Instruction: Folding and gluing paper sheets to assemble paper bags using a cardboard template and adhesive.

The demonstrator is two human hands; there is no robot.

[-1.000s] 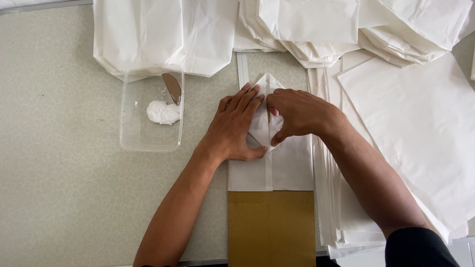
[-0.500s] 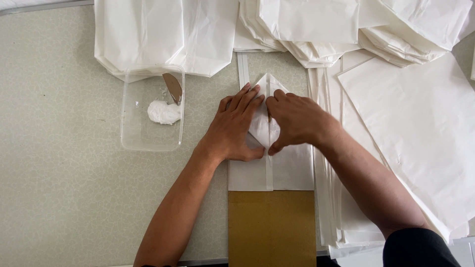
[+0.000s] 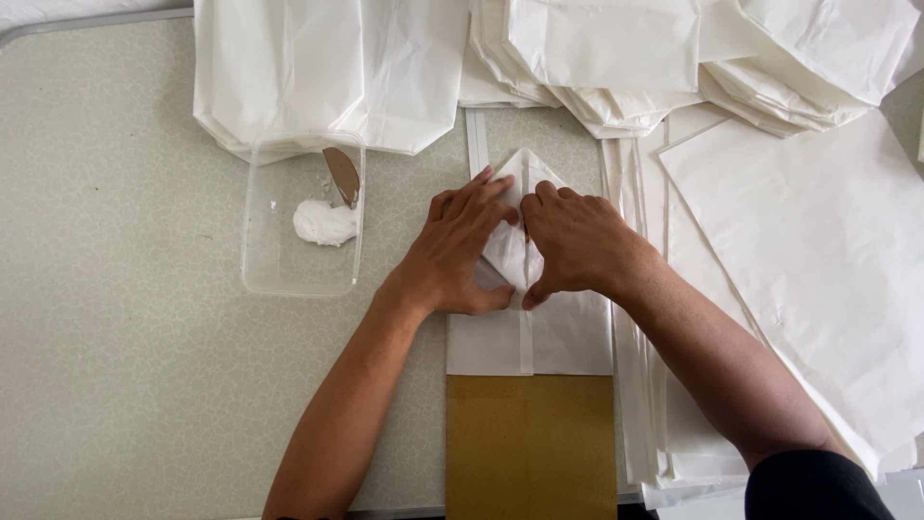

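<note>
A white paper bag (image 3: pixel 568 332) lies flat in front of me over a brown cardboard sheet (image 3: pixel 529 448), its far end folded into a point. My left hand (image 3: pixel 460 252) lies flat on the left half of the folded end, fingers spread. My right hand (image 3: pixel 576 246) presses down on the right half, fingers bent, its thumb along the centre seam. Both hands meet over the fold, and neither grips anything.
A clear plastic tub (image 3: pixel 262 231) to the left holds a lump of white paste (image 3: pixel 323 221) and a brown spatula (image 3: pixel 342 175). Finished white bags (image 3: pixel 318 67) are heaped along the far edge. Flat white sheets (image 3: pixel 818 260) are stacked at the right.
My right hand has slid left, from the right side of the fold to the centre seam, and now meets my left hand. The left hand has barely shifted.
</note>
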